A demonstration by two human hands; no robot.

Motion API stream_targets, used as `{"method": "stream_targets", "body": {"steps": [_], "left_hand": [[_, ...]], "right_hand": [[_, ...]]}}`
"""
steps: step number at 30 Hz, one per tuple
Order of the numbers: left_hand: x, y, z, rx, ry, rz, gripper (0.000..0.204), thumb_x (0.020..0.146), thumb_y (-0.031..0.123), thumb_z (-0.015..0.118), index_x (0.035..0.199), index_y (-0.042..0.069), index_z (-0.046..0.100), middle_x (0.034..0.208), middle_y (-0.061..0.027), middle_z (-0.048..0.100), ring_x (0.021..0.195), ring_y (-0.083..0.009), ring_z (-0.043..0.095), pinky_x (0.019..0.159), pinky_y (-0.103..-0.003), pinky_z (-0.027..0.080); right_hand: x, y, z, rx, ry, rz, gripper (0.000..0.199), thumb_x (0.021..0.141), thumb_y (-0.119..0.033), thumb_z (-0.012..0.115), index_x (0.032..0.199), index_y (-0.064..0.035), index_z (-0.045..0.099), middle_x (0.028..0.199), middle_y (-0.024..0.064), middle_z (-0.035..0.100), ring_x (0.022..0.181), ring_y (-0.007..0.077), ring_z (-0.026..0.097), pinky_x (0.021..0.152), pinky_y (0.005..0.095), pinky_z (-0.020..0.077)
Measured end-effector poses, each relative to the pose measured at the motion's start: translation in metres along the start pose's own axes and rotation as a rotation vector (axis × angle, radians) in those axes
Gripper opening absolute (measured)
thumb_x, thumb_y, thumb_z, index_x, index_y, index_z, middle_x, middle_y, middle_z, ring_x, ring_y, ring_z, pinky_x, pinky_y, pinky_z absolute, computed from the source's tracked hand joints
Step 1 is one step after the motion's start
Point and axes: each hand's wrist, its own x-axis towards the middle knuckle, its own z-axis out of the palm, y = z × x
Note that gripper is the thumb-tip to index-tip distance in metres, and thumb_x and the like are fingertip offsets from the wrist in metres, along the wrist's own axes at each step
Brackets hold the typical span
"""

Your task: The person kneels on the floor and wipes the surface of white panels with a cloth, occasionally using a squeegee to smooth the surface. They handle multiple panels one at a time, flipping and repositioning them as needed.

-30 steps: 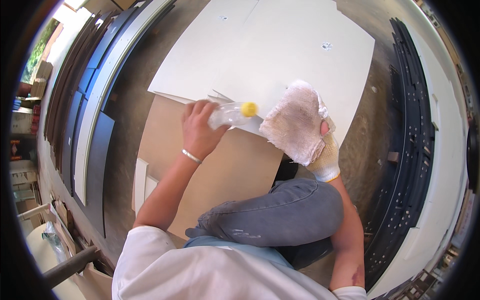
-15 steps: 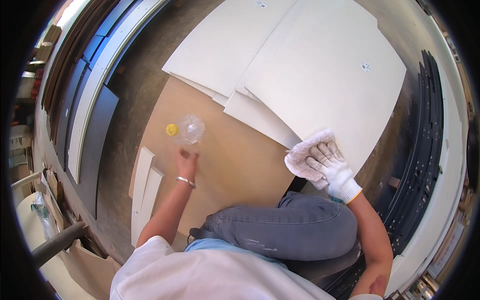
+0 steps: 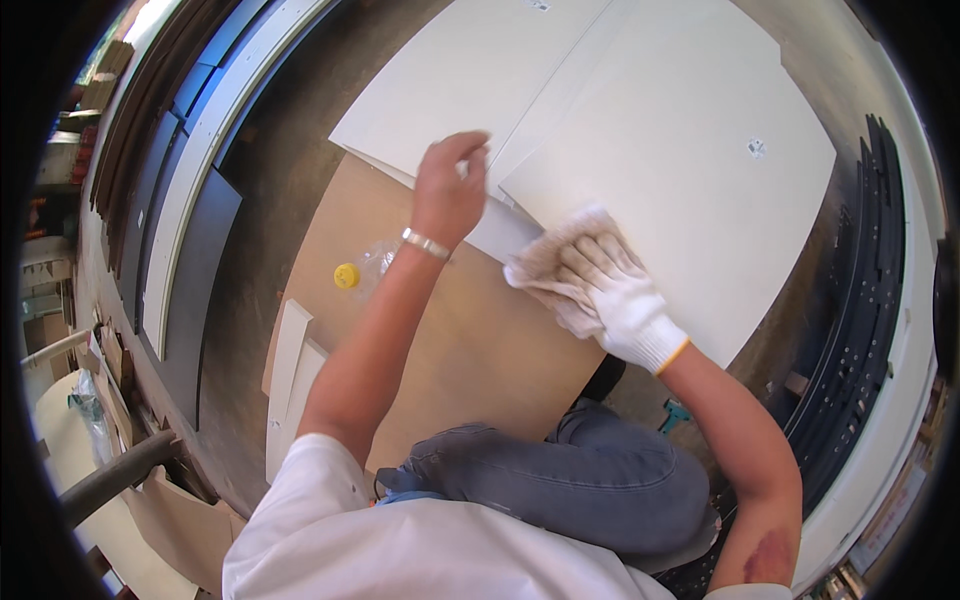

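My bare left hand [image 3: 450,190], with a bracelet at the wrist, hovers around the near edge of the white panels [image 3: 660,120]. Its fingers are loosely bent and apart, with nothing visible in them. My right hand [image 3: 610,290], in a white knit glove with grimy fingers, presses a fluffy off-white cloth [image 3: 560,255] against the panel's near corner. Beneath the panels lies a brown board [image 3: 480,350]. On that board a clear plastic bottle [image 3: 375,262] with a yellow cap [image 3: 346,276] is partly hidden behind my left forearm.
Narrow white strips [image 3: 288,370] lie at the board's left edge. Long dark and blue boards [image 3: 205,270] are stacked at the left. Black perforated metal bars [image 3: 865,280] run along the right. A teal tool [image 3: 675,413] sits on the floor beside my knee.
My left hand has moved up and right, away from beside the bottle to the panel edge. My right hand has slid left with the cloth.
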Motion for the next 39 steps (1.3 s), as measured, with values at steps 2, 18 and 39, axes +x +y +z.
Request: {"method": "stream_targets", "body": {"steps": [2,18,39], "left_hand": [[0.036,0.016,0.033,0.215,-0.252,0.139,0.029,0.1,0.019,0.066,0.124,0.004,0.073,0.118,-0.015,0.076,0.107,-0.0356,0.068,0.098,-0.043,0.053],[0.137,0.054,0.108,0.635,-1.024,-0.094,0.062,0.092,0.05,0.078,0.093,-0.011,0.066,0.073,-0.0196,0.066,0.055,-0.0295,0.065,0.053,-0.04,0.055],[0.141,0.049,0.115,0.738,-0.997,-0.071,0.065,0.094,0.052,0.075,0.114,-0.009,0.062,0.102,-0.0221,0.073,0.086,-0.0323,0.077,0.059,-0.042,0.065]], "right_hand": [[-0.015,-0.005,-0.006,0.011,-0.096,0.096,0.059,0.083,-0.02,0.07,0.142,-0.0129,0.063,0.157,0.0132,0.052,0.152,0.0352,0.038,0.127,0.0542,0.0286],[-0.096,-0.008,-0.022,0.073,-0.025,0.146,0.05,0.082,-0.026,0.068,0.127,-0.0062,0.072,0.136,0.0119,0.067,0.14,0.034,0.054,0.123,0.0508,0.0379],[-0.201,-0.05,-0.012,-0.02,0.048,0.406,0.048,0.077,-0.023,0.069,0.122,-0.0079,0.075,0.14,0.0128,0.066,0.141,0.0333,0.054,0.121,0.0537,0.0399]]}}
